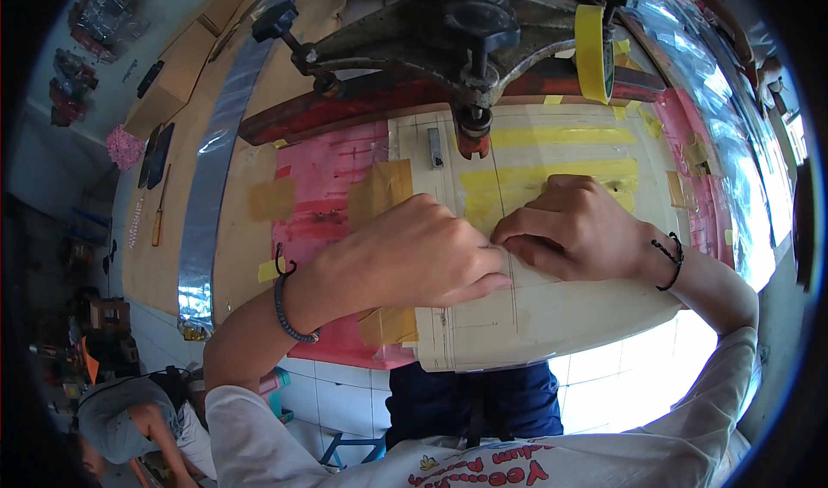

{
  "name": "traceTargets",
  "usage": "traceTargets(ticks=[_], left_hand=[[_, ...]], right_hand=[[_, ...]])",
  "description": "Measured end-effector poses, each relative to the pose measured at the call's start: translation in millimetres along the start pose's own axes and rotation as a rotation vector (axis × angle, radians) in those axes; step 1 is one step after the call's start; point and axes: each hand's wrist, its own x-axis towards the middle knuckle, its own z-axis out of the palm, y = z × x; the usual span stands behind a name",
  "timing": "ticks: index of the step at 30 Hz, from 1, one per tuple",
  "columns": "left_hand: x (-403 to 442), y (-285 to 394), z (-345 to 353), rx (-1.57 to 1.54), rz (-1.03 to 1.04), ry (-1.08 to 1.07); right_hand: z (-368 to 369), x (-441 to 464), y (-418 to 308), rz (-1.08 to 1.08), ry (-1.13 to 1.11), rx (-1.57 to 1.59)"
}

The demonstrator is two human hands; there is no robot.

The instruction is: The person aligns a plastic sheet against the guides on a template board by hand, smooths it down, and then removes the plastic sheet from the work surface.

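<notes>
My left hand (423,255) and my right hand (573,225) meet fingertip to fingertip above a cream board (595,307) marked with thin dark lines. The fingers of both are curled in a pinch. Whatever lies between them, if anything, is too small or hidden to make out. Yellow tape strips (552,136) run across the board just beyond my hands. Near its far edge lies a small grey metal piece (435,148). Over the board hangs a dark metal press head (474,31) with knobs and a reddish tip (473,143) pointing down.
A red bar (345,109) crosses behind the board. A yellow tape roll (591,53) hangs on the press arm. Pink sheeting (332,169) flanks the board. Leftward are a clear plastic strip (226,134), a screwdriver-like tool (159,216) and another person (138,419). Plastic sheeting (733,126) covers the right.
</notes>
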Motion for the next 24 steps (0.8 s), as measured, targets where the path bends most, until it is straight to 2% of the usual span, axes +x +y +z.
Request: traceTargets(ticks=[22,24], left_hand=[[-0.3,5.7,0.4,0.017,0.021,-0.013],[1.2,4.8,-3.0,-0.074,0.037,-0.022]], right_hand=[[-0.3,-0.4,1.0,-0.022,-0.026,0.04],[0.7,-1.2,1.5,-0.021,-0.032,0.035]])
